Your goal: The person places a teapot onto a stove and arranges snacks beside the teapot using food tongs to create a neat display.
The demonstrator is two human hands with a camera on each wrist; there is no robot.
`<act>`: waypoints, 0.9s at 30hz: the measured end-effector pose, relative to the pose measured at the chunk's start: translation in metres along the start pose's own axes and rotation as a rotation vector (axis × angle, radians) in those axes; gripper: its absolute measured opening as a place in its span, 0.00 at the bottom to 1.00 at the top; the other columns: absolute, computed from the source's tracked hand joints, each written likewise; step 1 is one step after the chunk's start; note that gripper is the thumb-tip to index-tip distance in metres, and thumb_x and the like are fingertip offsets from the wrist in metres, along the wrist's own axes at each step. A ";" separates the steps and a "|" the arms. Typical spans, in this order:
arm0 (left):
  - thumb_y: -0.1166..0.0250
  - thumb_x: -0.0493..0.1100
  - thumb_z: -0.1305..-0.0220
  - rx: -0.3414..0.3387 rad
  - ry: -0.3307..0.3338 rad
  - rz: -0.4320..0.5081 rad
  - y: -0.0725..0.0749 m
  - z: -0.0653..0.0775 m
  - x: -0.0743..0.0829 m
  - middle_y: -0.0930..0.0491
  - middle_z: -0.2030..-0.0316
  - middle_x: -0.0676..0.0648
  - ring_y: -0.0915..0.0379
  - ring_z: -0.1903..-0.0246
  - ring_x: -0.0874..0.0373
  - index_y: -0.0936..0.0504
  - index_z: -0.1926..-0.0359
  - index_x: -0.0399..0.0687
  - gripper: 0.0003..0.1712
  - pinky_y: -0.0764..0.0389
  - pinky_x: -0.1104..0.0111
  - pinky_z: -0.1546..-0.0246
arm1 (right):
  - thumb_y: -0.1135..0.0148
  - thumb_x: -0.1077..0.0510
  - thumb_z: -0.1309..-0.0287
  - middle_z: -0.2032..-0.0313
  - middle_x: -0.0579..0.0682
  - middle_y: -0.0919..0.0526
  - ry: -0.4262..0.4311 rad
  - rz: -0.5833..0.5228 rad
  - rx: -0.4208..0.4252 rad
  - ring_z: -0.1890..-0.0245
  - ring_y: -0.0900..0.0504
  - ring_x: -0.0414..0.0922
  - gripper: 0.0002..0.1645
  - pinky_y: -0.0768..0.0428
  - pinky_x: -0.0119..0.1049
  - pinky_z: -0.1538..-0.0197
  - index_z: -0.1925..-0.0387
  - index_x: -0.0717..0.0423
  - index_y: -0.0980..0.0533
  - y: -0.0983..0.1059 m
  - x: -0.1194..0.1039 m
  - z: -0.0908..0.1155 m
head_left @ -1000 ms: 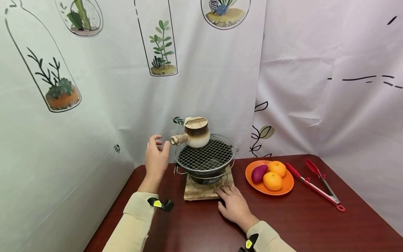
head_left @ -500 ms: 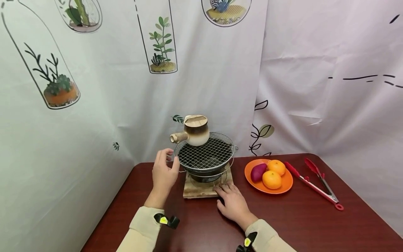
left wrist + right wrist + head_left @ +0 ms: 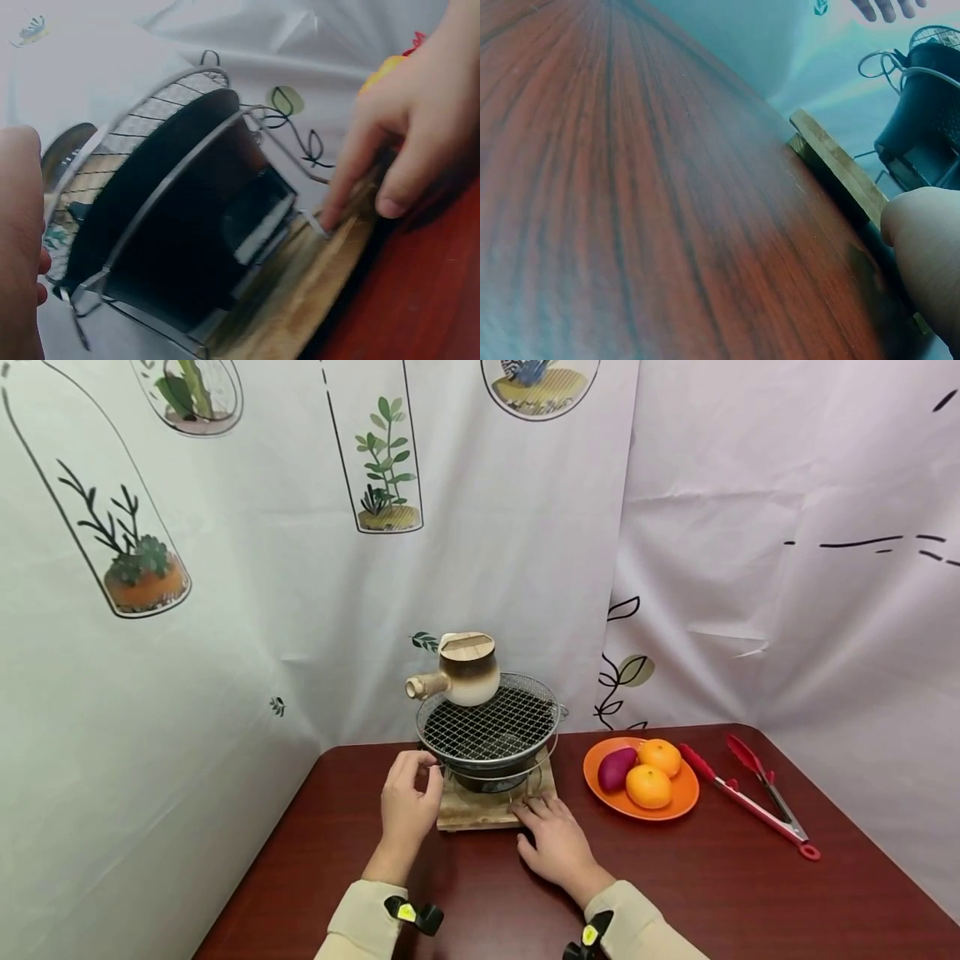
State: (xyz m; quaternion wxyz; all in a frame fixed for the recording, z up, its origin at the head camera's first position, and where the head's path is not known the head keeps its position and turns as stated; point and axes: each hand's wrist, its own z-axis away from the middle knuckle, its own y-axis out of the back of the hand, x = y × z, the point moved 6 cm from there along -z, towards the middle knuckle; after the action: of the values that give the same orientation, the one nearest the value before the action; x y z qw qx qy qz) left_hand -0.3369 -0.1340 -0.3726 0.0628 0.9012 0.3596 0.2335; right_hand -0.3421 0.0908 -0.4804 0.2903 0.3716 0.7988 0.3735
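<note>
A round tabletop grill with a wire mesh top and dark bowl stands on a wooden board. On its mesh sits a small brown-and-cream side-handled pot with a wooden lid, its handle pointing left. My left hand hovers at the grill's front left, fingers loosely bent and nothing visible in them. In the right wrist view, left fingertips appear apart from the grill. My right hand rests its fingers on the board's front right corner, the thumb beside it. The left wrist view shows that index finger touching the board.
Right of the grill, an orange plate holds two oranges and a purple sweet-potato-like item. Red-handled tongs lie farther right on the dark red table. A printed curtain hangs close behind.
My left hand has come down and toward the right, from beside the pot's handle to the grill's lower left side. The right hand, pot and grill stay put.
</note>
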 end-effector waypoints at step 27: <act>0.33 0.39 0.41 -0.295 0.091 -0.116 -0.050 0.066 -0.009 0.18 0.62 0.55 0.23 0.61 0.55 0.13 0.61 0.50 0.07 0.20 0.57 0.61 | 0.35 0.51 0.43 0.42 0.55 0.19 -0.026 -0.017 -0.026 0.37 0.25 0.63 0.26 0.33 0.58 0.32 0.41 0.49 0.19 0.000 0.001 0.000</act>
State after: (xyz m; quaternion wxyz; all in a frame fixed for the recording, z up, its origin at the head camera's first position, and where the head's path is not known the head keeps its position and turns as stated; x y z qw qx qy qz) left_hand -0.3424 -0.0997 -0.4480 0.1916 0.8484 0.3754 0.3203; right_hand -0.3426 0.0915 -0.4801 0.3086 0.3658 0.7931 0.3768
